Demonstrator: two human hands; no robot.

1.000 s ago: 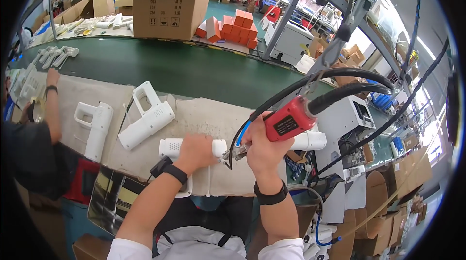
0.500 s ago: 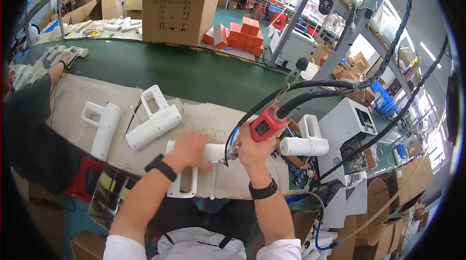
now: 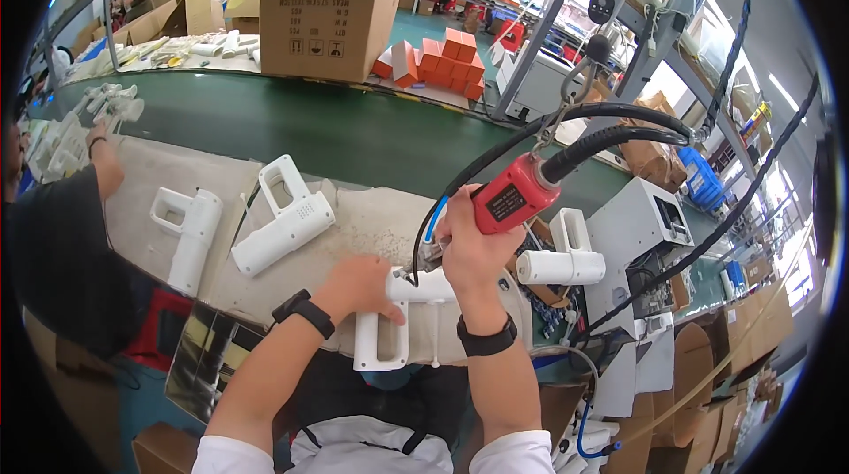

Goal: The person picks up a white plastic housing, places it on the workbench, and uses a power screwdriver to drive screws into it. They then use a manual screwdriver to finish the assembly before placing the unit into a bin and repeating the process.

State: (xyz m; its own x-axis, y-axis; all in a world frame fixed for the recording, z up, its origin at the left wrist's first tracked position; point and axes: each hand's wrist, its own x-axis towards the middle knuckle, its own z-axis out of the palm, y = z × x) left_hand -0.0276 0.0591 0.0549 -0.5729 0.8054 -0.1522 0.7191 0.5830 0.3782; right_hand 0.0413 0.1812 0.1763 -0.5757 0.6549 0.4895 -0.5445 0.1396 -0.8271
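My right hand (image 3: 478, 257) is closed around a red power screwdriver (image 3: 516, 195), which hangs from a hook with black cables at its back. Its metal nose points down and left over a white plastic housing (image 3: 430, 286) with a looped handle. That housing lies on the bench, handle toward me. My left hand (image 3: 355, 286) grips its left end, thumb near the top of the handle. Whether the screwdriver's tip touches the housing cannot be made out. Two similar white housings lie to the left, one (image 3: 283, 222) nearer and one (image 3: 190, 240) farther off.
Another white housing (image 3: 562, 266) rests right of my hand, by a box of small dark parts (image 3: 550, 319). A grey-white machine (image 3: 632, 217) stands beyond it. A green conveyor belt (image 3: 309, 125) runs behind the bench. At far left a co-worker's arm (image 3: 108, 169) reaches toward white parts.
The white housing has shifted right along the bench. My left hand moved slightly right and nearer me; my right hand and the screwdriver moved right. The co-worker's arm shifted too.
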